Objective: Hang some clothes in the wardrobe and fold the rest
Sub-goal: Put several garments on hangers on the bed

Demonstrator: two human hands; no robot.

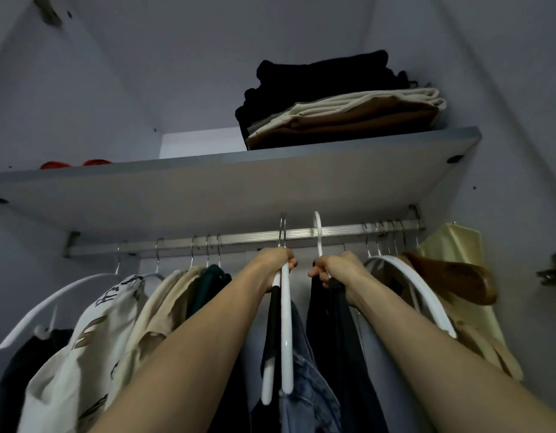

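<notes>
Both my arms reach up into the grey wardrobe, under its grey shelf (208,189). My left hand (275,260) is curled round the neck of a white plastic hanger (286,323) whose metal hook (282,229) sits at the ribbed silver rail (239,240); a black garment (272,323) and blue denim jeans (304,370) hang below it. My right hand (332,267) grips the top of a second white hanger, its white hook (317,232) raised at the rail, with dark trousers (336,339) draped under it. To the left hang a cream printed shirt (92,323), a beige garment (158,307) and a dark green one (209,285). To the right are an empty white hanger (411,285) and a pale yellow garment (457,245). On the shelf sits a folded stack of black, cream and tan clothes (342,110).
</notes>
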